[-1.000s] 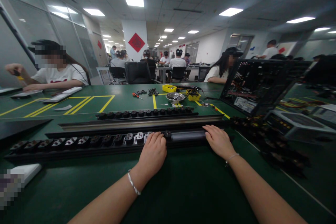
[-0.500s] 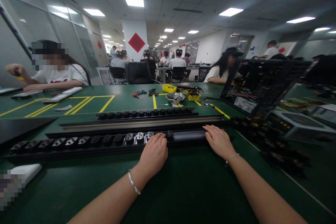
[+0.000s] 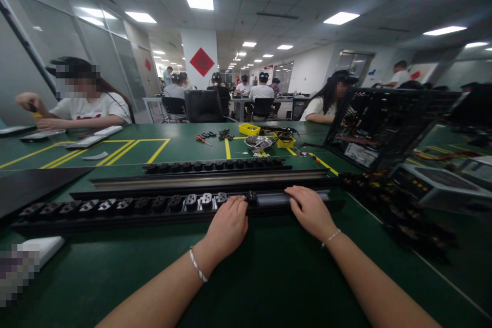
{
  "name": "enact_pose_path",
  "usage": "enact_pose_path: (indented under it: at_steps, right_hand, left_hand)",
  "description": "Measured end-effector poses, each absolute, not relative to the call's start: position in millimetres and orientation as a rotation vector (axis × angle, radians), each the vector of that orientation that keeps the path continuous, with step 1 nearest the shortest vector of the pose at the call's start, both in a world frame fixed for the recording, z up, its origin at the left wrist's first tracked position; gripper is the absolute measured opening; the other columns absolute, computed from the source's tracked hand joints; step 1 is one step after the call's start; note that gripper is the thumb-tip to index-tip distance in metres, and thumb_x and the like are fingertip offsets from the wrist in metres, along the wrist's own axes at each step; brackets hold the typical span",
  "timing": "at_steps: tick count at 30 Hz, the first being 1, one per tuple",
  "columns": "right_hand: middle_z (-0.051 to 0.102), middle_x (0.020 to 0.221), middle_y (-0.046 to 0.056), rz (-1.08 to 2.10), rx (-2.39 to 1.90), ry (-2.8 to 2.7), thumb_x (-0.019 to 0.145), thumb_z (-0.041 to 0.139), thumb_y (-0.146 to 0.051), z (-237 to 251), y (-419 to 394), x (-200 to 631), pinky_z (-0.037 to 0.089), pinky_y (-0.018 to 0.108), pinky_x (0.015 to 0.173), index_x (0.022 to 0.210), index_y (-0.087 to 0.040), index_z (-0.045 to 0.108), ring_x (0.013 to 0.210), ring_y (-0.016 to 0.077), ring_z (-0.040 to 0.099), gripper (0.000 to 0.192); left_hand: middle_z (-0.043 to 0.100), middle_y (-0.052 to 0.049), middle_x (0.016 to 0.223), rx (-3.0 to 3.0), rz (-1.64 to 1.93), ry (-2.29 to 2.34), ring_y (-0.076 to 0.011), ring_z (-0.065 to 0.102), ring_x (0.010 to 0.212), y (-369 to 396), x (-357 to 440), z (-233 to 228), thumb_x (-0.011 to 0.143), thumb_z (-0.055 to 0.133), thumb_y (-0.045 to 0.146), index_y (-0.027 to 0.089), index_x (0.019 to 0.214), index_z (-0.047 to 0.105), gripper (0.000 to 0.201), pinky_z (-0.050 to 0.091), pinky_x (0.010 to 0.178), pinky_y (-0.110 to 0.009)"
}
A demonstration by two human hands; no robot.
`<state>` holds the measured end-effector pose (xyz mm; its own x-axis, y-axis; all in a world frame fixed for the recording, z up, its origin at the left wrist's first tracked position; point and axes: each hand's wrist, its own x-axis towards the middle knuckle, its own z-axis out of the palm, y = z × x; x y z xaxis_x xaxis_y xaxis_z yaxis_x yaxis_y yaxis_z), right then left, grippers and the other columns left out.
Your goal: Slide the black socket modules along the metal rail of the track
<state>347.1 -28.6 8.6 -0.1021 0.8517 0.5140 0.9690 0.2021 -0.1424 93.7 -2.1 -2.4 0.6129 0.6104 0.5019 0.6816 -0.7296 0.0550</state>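
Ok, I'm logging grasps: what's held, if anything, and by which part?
The left hand is at the row of parts, the right hand over the rail's bare stretch; whether either grips cannot be told.

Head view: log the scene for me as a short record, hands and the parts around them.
Left-hand grip: fingers at the front rail, just left of the rightmost plug
Right-hand grip: fingers over the front rail's smooth right end
Hold: unclear for both, fingertips partly hidden
Front rail: carries a row of plugs
Behind it: metal strip, then a second plug row
Farther back: screwdriver, bowl
Right side: open computer case
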Motion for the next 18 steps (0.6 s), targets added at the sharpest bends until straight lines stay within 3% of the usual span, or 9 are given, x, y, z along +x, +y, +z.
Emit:
enact_pose_path:
  at_steps: [8, 18]
  right_hand:
    - [0.063, 0.118, 0.005, -0.091, -1.552, -2.226, 0.081, 0.044, -0.018, 6.4, -34.9, 288.9, 0.031, 0.043, 0.104, 0.118, -0.024, 0.057, 0.115, 0.0190, 0.052, 0.040]
    - [0.061, 0.121, 0.004, -0.018, -1.607, -2.290, 0.079, 0.043, -0.015, 7.2, -33.4, 287.5, 0.027, 0.044, 0.104, 0.120, -0.027, 0.055, 0.113, 0.0179, 0.052, 0.045]
  left_hand:
    - [0.062, -0.011, 0.113, -2.718, -0.778, -1.078, -0.0231, 0.053, 0.114, -2.2, 94.1, -2.1, 0.082, 0.046, 0.010, 0.015, 0.105, 0.053, 0.024, 0.045, 0.096, -0.040]
    - [0.062, -0.010, 0.114, -2.717, -0.751, -1.073, -0.0236, 0.052, 0.114, -2.1, 94.0, -1.1, 0.082, 0.046, 0.010, 0.014, 0.106, 0.055, 0.026, 0.044, 0.099, -0.037]
